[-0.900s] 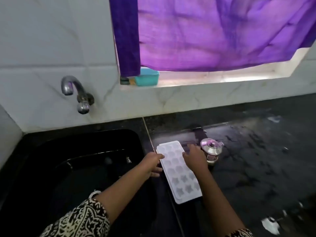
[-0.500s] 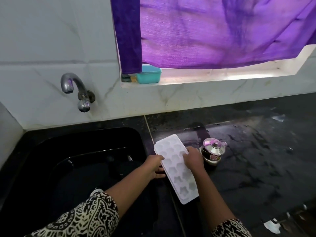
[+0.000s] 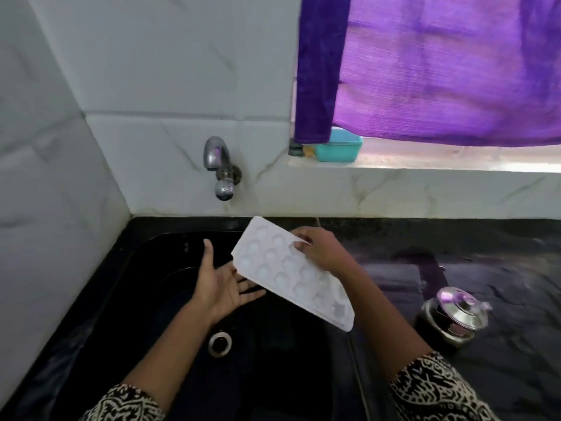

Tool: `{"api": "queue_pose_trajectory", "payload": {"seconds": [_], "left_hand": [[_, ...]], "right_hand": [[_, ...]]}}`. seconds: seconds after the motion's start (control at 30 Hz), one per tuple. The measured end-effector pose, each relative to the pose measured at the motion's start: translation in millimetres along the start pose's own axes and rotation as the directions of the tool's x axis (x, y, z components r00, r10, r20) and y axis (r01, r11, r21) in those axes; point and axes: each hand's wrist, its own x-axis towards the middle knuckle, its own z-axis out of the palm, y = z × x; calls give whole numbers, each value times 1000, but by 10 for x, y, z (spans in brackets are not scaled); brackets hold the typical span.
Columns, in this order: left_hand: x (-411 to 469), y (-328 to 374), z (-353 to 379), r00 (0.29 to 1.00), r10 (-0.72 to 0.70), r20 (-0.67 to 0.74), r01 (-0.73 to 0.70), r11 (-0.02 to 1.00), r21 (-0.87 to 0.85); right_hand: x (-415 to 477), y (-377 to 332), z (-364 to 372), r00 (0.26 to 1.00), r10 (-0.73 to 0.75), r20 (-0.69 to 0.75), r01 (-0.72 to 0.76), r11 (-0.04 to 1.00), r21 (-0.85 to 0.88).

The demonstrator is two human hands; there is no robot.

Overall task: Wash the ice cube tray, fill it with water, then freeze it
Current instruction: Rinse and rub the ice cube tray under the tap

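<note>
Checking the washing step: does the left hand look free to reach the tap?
Probably yes. The left hand is open and empty over the sink, below the tap, with nothing between them; the right hand holds the tray off to the side.

White ice cube tray (image 3: 288, 268) against a black sink (image 3: 136, 314) and a glossy black counter (image 3: 485, 253). Wall tiles (image 3: 151, 86) are white marble-look with faint grey veins. Curtain (image 3: 440, 71) is bright purple with a darker violet edge, and there's a teal container (image 3: 338, 147) under it. Tap (image 3: 218, 165) and little lidded pot (image 3: 455, 317) are shiny silver with purple reflections. Sleeves (image 3: 434, 390) have a black-and-cream swirly print.
</note>
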Motion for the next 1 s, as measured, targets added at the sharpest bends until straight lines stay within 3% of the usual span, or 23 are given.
{"api": "queue_pose_trajectory", "payload": {"seconds": [0.13,0.3,0.37,0.43,0.47,0.53,0.6,0.63,0.8,0.9,1.0], "left_hand": [[-227,353,-482,987,-31,159,32,999,-3],[-428,530,-990,998,50,-38,-50,999,12],[-480,548,-1203,991,85,-106,-89,996,-31],[-522,540,-1398,981,112,-161,-127,988,-84],[-545,535,-1471,976,125,-179,-146,984,-107],[-591,536,-1565,966,158,-206,-187,974,-131],[-629,532,-1619,955,178,-237,-215,966,-142],[-643,532,-1642,951,185,-247,-225,963,-145],[-680,526,-1692,936,232,-263,-277,950,-148],[-735,530,-1711,922,280,-266,-326,933,-149],[-762,521,-1775,922,300,-245,-348,919,-185]], "right_hand": [[289,-511,397,964,-172,204,177,984,-9],[619,-870,911,912,-251,326,241,968,71],[785,-899,997,961,-197,192,158,967,198],[1024,-865,1025,998,17,-56,5,931,366],[1145,-861,1011,980,168,-105,-98,872,479],[1379,-889,957,932,361,38,-282,653,703],[1569,-916,938,905,336,260,-397,453,798],[1636,-939,944,898,296,325,-426,403,810],[1790,-1036,968,916,192,353,-393,236,889],[1827,-1041,1018,920,210,330,-375,237,896],[1867,-1052,1055,913,244,327,-393,306,867]]}}
